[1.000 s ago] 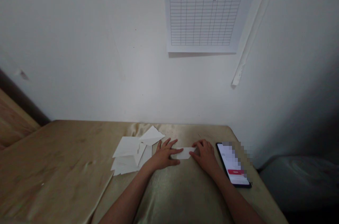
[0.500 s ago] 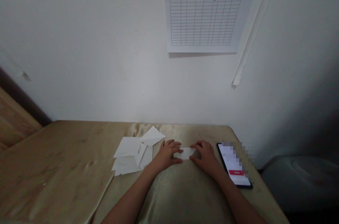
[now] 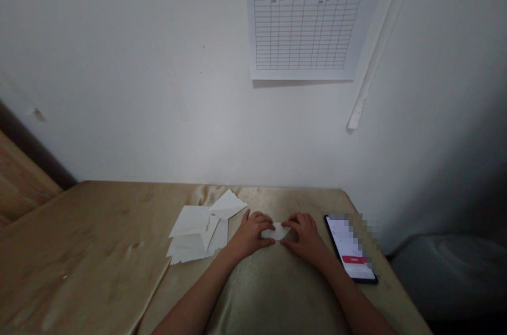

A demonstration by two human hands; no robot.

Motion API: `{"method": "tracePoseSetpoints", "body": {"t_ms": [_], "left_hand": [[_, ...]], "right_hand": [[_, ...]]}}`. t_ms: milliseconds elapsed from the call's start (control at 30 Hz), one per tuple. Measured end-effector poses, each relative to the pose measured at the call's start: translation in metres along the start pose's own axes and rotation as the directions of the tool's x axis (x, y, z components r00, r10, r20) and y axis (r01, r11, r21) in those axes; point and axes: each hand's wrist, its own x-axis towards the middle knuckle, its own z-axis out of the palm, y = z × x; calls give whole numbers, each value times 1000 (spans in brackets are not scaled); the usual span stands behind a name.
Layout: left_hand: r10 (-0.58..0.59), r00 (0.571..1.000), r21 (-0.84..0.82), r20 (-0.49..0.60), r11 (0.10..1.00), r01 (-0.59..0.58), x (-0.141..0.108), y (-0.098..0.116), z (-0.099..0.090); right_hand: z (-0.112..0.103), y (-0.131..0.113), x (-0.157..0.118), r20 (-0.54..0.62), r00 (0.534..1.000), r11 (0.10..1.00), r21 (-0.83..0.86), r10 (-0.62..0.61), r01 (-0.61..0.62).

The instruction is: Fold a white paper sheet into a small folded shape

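A small white piece of paper [image 3: 278, 231] lies low over the gold-brown cloth surface, between my two hands. My left hand [image 3: 254, 233] grips its left end, with the thumb at the near edge and the fingers at the far edge. On the opposite end, my right hand [image 3: 304, 234] holds the paper the same way. Parts of the paper are hidden under the fingers, so its folds cannot be made out. Left of my left hand lies a loose pile of white paper sheets [image 3: 190, 246], some folded, with a folded piece [image 3: 228, 204] on top at the back.
A phone [image 3: 345, 242] with a lit screen lies right of my right hand, partly blurred out. The cloth-covered surface [image 3: 99, 250] meets a white wall behind. A printed table sheet [image 3: 309, 73] hangs there. A dark grey rounded object [image 3: 451, 266] stands beyond the right edge.
Both hands have closed in slightly toward each other along the paper, and less of it shows between them. The paper pile and the phone stay where they were.
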Motion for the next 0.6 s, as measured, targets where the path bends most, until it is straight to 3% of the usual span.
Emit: {"method": "tracePoseSetpoints", "body": {"t_ms": [300,600], "left_hand": [[-1,1000,-21,-23,1000,1,0,1,1],[33,992,-23,-118,999,-36,-1,3,2]], "right_hand": [[-1,-1,0,-12,999,998,-35,-47,47],[4,5,4,-76,993,996,-41,-87,84]]}}
